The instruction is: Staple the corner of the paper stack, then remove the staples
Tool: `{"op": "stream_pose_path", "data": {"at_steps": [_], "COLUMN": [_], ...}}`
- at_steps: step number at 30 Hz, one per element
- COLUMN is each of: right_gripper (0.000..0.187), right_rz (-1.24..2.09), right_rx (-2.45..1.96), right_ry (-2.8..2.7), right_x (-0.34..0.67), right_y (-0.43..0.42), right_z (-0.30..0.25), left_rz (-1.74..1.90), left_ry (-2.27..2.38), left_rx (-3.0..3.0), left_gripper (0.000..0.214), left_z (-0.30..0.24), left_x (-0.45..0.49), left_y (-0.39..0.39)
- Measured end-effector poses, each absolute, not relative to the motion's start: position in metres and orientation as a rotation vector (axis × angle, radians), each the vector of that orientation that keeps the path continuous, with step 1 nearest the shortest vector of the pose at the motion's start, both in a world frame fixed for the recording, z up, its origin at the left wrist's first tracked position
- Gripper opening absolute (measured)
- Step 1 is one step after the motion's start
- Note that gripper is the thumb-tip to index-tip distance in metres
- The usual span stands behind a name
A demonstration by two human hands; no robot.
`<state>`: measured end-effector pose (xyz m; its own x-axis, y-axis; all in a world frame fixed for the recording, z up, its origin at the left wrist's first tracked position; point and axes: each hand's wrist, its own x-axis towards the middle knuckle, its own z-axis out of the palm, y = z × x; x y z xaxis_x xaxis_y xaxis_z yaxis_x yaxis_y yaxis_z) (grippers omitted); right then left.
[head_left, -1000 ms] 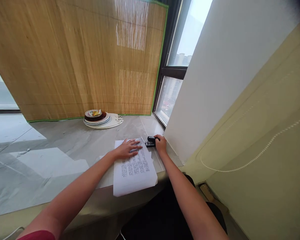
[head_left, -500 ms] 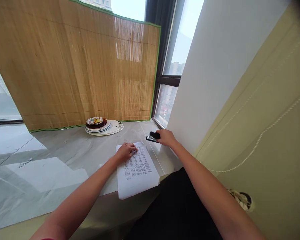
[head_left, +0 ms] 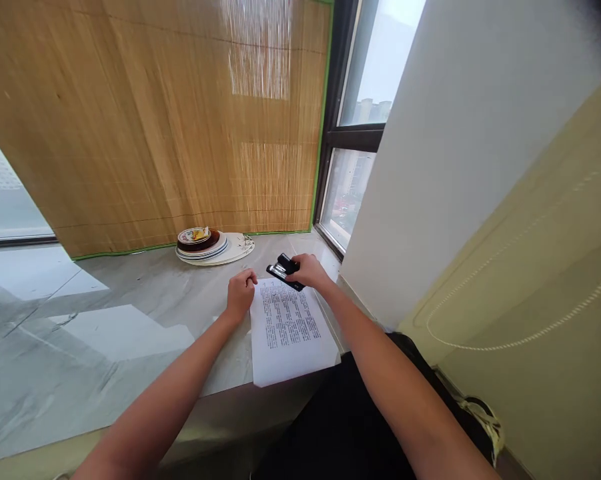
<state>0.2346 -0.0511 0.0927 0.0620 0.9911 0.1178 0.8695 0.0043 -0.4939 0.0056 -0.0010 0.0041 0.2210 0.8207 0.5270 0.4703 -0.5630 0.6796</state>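
A black stapler (head_left: 285, 272) is gripped in my right hand (head_left: 310, 271), over the far edge of a printed sheet of paper (head_left: 293, 327). The paper lies on the marble-look ledge (head_left: 155, 287), its near end reaching past the ledge's front edge. At the paper's upper left corner, my left hand (head_left: 241, 291) has its fingers curled together by the paper's edge. The fingers seem to pinch that corner, though the fingertips are partly hidden. Whether the stapler touches the paper, I cannot tell.
A stack of plates (head_left: 200, 245) rests on a white oval platter (head_left: 243, 247) at the back. Behind them hangs a bamboo blind (head_left: 180, 133) with green edging. To the right are a window (head_left: 347, 190), a white wall (head_left: 430, 147) and a beaded cord (head_left: 505, 348).
My right hand has brought the stapler leftward to the paper's far edge. My left hand has gone from lying flat on the paper to curled at its upper left corner. The view has shifted slightly.
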Motion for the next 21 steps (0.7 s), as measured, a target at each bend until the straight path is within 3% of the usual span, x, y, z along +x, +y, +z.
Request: {"op": "stream_pose_path", "data": {"at_steps": [6, 10, 14, 21], "right_gripper": [0.031, 0.032, 0.039, 0.042], "right_rz": [0.463, 0.317, 0.230, 0.367], "right_rx": [-1.740, -1.755, -1.835, -1.766], "right_ry": [-2.138, -2.183, -2.180, -2.095], "right_x": [0.223, 0.211, 0.207, 0.220], "right_y": [-0.075, -0.093, -0.097, -0.093], "right_z": [0.088, 0.087, 0.083, 0.060], "left_rz": [1.143, 1.132, 1.107, 0.940], "left_ry": [1.173, 1.082, 0.886, 0.632], "left_rx": [1.809, 1.593, 1.675, 1.662], "left_gripper": [0.025, 0.023, 0.022, 0.029], "left_z": [-0.010, -0.012, -0.005, 0.000], "left_x": [0.003, 0.003, 0.003, 0.003], "left_y": [0.016, 0.024, 0.022, 0.013]}}
